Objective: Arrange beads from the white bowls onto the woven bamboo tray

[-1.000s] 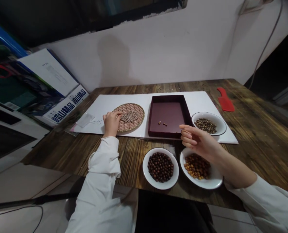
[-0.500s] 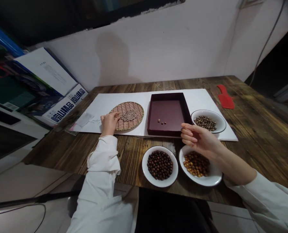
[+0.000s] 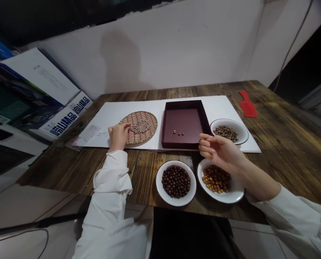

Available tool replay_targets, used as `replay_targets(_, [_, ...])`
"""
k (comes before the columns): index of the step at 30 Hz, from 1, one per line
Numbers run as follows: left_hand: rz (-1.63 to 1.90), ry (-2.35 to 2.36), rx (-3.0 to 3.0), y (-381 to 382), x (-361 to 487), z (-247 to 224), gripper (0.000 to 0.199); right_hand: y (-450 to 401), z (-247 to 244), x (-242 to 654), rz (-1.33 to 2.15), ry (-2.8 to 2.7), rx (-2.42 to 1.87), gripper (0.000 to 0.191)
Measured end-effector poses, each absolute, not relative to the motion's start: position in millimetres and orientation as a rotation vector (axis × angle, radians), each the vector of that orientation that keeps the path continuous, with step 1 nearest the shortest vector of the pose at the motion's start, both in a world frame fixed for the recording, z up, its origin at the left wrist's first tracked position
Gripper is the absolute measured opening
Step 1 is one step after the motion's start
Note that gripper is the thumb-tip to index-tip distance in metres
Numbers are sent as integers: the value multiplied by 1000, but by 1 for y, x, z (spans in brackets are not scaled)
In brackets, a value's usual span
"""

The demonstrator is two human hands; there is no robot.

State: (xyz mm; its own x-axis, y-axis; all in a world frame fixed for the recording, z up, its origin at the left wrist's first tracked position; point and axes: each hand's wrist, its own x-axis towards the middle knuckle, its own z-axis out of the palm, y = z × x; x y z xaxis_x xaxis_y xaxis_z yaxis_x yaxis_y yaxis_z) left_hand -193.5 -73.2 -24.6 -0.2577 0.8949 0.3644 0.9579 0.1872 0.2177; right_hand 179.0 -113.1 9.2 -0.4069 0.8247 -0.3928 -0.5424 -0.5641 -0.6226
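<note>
My left hand rests at the left side of a round woven tray, its fingertips drawn together beside a cluster of pale beads. Whatever those fingers hold is too small to make out. By the front right corner of a maroon box, my right hand hangs over a bowl of yellow-brown beads. Its thumb and index finger are pinched; anything between them cannot be made out. Several small beads lie on the box floor.
A bowl of dark beads stands near the front edge. Olive-brown beads fill a white bowl on the white board. A red scraper lies far right. Cartons stand left; a clear plastic bag lies on the board.
The whole view has shifted slightly, so the table and both hands appear a little further left and higher. Relative to the tray and box, both hands are nearly unchanged.
</note>
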Motion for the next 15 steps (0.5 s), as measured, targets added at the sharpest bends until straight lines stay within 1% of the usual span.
replay_targets(4, [-761, -2029, -1816, -72, -183, -28, 25, -114, 10, 181, 2043, -495, -837, 27])
replay_targets(8, [-900, -1734, -1893, -72, -164, -31, 29, -114, 10, 181, 2054, -485, -826, 34])
replay_targets(10, [-938, -1628, -1958, -73, -154, -32, 31, -114, 10, 180, 2056, -487, -831, 38])
replay_targets(15, [-962, -1409, -2083, -80, -132, -34, 27, -114, 10, 179, 2080, -500, -824, 49])
